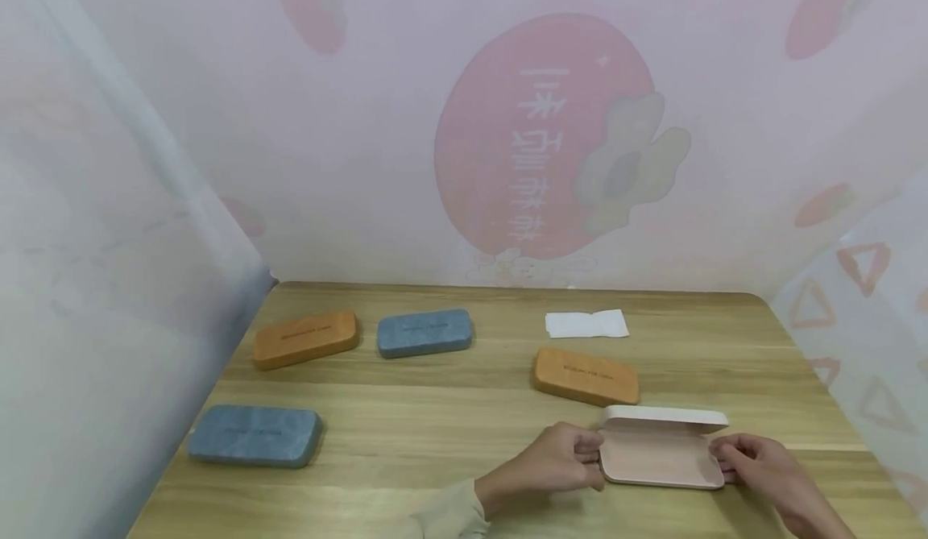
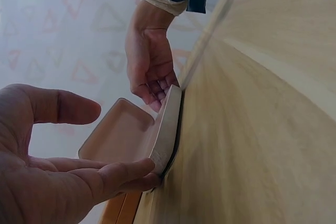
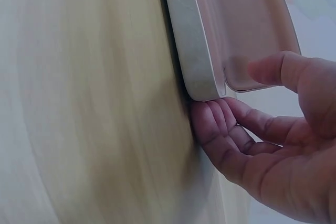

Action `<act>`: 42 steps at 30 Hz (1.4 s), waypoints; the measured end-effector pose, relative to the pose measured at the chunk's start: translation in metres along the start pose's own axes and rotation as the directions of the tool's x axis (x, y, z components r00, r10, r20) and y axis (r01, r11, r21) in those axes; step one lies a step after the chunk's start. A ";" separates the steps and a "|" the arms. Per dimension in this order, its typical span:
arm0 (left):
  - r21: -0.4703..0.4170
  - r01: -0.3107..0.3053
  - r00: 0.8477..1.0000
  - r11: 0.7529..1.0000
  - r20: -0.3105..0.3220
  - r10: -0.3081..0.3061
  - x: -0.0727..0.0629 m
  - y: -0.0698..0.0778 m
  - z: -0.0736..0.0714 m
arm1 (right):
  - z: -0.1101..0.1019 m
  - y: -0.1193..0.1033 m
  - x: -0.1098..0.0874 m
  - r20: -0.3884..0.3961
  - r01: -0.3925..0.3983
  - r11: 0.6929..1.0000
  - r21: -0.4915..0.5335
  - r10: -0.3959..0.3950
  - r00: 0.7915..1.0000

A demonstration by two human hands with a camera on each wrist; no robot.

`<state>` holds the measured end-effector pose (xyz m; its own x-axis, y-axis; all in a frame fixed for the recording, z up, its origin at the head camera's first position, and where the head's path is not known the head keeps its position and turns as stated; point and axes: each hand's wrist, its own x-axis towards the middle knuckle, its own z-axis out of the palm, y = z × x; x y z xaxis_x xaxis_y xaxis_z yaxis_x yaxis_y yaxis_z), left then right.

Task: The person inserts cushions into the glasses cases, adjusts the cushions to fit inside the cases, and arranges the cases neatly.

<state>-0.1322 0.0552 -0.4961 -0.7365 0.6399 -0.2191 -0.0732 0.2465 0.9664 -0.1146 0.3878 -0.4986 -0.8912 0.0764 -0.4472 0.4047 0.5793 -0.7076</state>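
Note:
An eyeglass case (image 1: 663,460), pale outside and pink inside, is at the table's front right with its lid (image 1: 664,419) raised. Nothing shows inside it in the head view. My left hand (image 1: 553,460) touches the left end with nearly straight fingers; in the left wrist view the thumb stands apart from the case. At the opposite end is my right hand (image 1: 770,473), its bent fingertips (image 3: 206,121) right against the case's lower edge. The right thumb is raised near the lid in the right wrist view.
An orange case (image 1: 587,375) lies just behind the open one, with a folded white cloth (image 1: 586,324) farther back. To the left are another orange case (image 1: 306,339), a blue case (image 1: 424,333) and a nearer blue case (image 1: 254,436). Printed curtains surround the wooden table (image 1: 435,434).

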 end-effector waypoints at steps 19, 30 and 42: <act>-0.026 -0.008 0.996 1.000 -0.091 0.006 -0.041 -0.013 -0.034 | 0.048 -0.029 -0.004 0.053 0.084 0.993 0.078 -0.088 0.995; -0.021 -0.007 0.983 1.000 -0.185 0.003 -0.064 -0.022 -0.059 | 0.079 -0.058 0.001 0.061 0.056 0.991 0.125 -0.064 0.996; -0.006 0.011 0.958 1.000 -0.286 -0.012 -0.092 -0.033 -0.087 | 0.116 -0.083 0.004 0.126 0.161 0.966 0.203 -0.189 0.974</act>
<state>-0.1203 -0.0751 -0.4964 -0.8972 0.4019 -0.1829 -0.0853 0.2487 0.9648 -0.1279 0.2453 -0.5048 -0.9187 -0.1372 -0.3705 0.2886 0.4074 -0.8665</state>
